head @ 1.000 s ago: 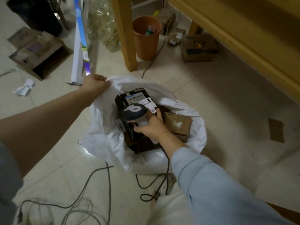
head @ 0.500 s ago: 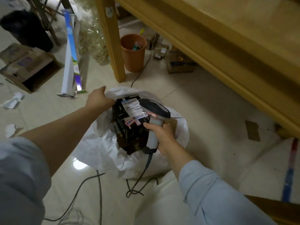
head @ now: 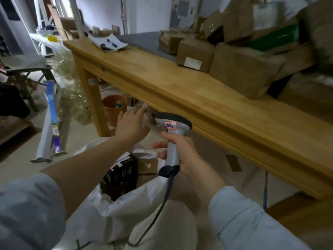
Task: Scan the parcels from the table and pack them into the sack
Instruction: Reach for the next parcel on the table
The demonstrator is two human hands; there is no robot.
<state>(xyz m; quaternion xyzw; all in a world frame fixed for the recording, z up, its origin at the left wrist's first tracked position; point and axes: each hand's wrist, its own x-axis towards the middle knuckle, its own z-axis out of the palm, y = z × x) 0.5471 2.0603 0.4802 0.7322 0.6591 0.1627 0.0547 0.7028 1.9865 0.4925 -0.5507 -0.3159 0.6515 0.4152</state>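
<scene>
- Right hand [head: 183, 156] wrapped round the grey handle of the scanner [head: 172, 126]. Scanner is upright, with its dark head above the fist.
- Cable [head: 160, 208] hangs from the handle base, below the grip.
- Left hand [head: 132, 126] just left of the scanner head, fingers stretched out and holding nothing. Fingertips blurred.
- Sack [head: 115, 212], white, mouth open, below and left of the grip.
- In the sack: black parcel [head: 120, 175] with a label on its top face. Small brown box [head: 146, 166] just beside it on the right, under the gripping fingers.
- Table [head: 180, 91] above and right of the grip. Stacked parcels [head: 241, 69] on its top, well apart from both hands.
</scene>
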